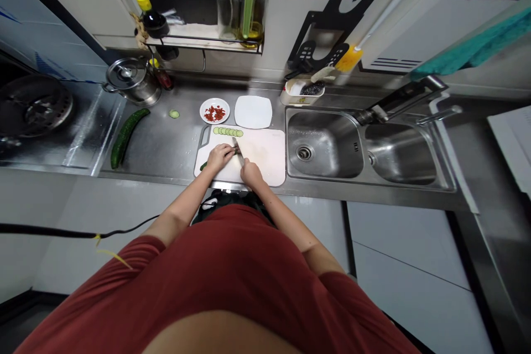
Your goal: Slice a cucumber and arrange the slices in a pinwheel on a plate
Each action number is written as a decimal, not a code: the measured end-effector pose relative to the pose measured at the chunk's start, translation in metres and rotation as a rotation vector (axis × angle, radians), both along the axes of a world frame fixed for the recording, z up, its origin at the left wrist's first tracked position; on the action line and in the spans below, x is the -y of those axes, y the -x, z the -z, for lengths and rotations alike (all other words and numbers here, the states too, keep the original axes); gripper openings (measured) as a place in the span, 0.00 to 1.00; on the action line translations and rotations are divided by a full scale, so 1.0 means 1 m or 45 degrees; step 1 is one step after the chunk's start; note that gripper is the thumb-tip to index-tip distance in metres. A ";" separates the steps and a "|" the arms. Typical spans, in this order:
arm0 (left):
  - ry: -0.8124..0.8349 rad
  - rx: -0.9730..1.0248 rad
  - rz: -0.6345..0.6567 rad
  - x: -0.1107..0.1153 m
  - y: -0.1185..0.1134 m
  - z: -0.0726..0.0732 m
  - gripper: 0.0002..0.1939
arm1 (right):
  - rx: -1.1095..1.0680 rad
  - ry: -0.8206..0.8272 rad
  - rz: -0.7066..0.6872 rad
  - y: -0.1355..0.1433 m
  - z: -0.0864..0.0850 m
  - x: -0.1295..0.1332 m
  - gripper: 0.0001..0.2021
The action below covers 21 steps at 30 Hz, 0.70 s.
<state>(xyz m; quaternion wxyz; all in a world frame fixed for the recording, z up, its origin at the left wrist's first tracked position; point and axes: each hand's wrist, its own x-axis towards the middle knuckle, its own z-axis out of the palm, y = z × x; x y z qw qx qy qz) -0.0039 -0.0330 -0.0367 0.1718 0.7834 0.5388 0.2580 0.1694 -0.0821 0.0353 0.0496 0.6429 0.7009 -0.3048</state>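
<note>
My right hand (251, 173) grips the handle of a knife (238, 148), its blade pointing away from me over the white cutting board (265, 157). Just left of the blade, the fingers of my left hand (220, 158) are bent down on a small dark piece whose kind I cannot make out. A green cucumber piece (203, 166) pokes out beside my left wrist. Along the board's far edge lies a row of pale green cucumber slices (228, 131). Behind the board stand a white plate with chopped red bits (214, 113) and a square white plate (253, 112).
A whole cucumber (126, 137) and a few loose cucumber slices (173, 114) lie left of the board. Behind them stands a lidded steel pot (131, 82). To the right is a double sink (327, 168) with a faucet (385, 110). Bottles fill the wall rack (203, 44).
</note>
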 end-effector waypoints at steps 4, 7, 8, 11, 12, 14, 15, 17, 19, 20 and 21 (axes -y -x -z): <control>-0.002 0.002 0.018 -0.002 0.001 0.001 0.11 | 0.028 0.019 -0.020 -0.005 -0.001 0.009 0.13; 0.003 0.011 0.025 -0.002 0.001 0.002 0.12 | 0.040 0.037 -0.039 -0.009 -0.003 0.015 0.13; 0.005 0.014 0.026 -0.003 0.002 0.002 0.12 | 0.040 0.041 -0.044 -0.010 -0.003 0.015 0.13; 0.012 0.021 0.030 -0.004 0.002 0.002 0.11 | 0.032 0.043 -0.053 -0.011 -0.003 0.014 0.13; 0.013 0.023 0.032 -0.004 0.002 0.002 0.11 | 0.029 0.042 -0.055 -0.011 -0.003 0.013 0.13; 0.012 0.028 0.031 -0.004 0.002 0.003 0.11 | 0.020 0.038 -0.056 -0.009 -0.003 0.009 0.13; 0.010 0.031 0.030 -0.004 0.002 0.003 0.11 | 0.016 0.038 -0.054 -0.008 -0.002 0.007 0.13; 0.008 0.035 0.029 -0.004 0.002 0.003 0.10 | 0.008 0.038 -0.047 -0.006 -0.001 0.003 0.13; 0.010 0.036 0.027 -0.004 0.001 0.003 0.11 | 0.002 0.039 -0.041 -0.003 -0.001 -0.002 0.14; 0.012 0.036 0.026 -0.004 0.001 0.002 0.11 | -0.001 0.039 -0.038 -0.002 -0.001 -0.004 0.14; 0.013 0.036 0.025 -0.004 0.001 0.002 0.11 | -0.005 0.037 -0.035 0.000 -0.001 -0.007 0.14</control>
